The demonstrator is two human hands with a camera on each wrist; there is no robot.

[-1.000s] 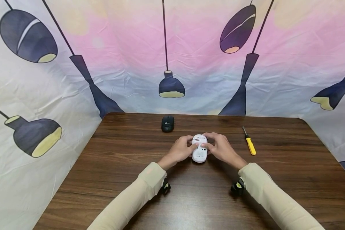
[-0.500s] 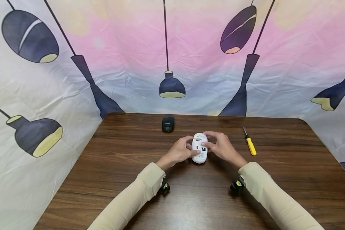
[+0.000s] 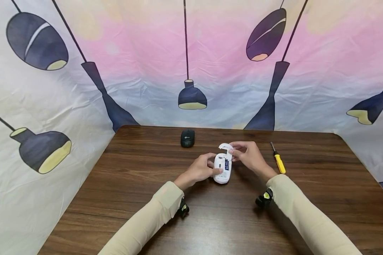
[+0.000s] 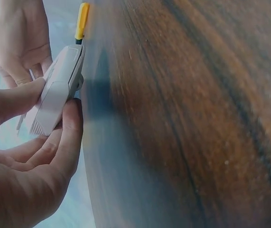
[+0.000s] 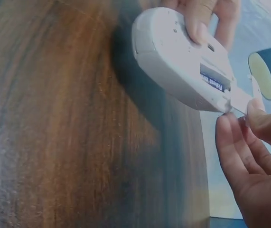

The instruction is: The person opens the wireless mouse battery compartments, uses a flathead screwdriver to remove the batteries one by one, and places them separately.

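L hand (image 3: 200, 169) grips white mouse (image 3: 222, 169) body; R hand (image 3: 249, 157) pinches battery cover (image 3: 225, 147). Light, smooth plastic; hold by sides.

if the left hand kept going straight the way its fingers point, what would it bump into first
The left hand already grips the white mouse, fingers pointing right. Beyond the mouse, the right hand probably comes first; depth is unclear.

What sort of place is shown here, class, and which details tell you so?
Probably a staged tabletop work area, not a real workshop: a wooden table enclosed by a lamp-printed fabric backdrop, with a yellow screwdriver and a white mouse opened by two hands.
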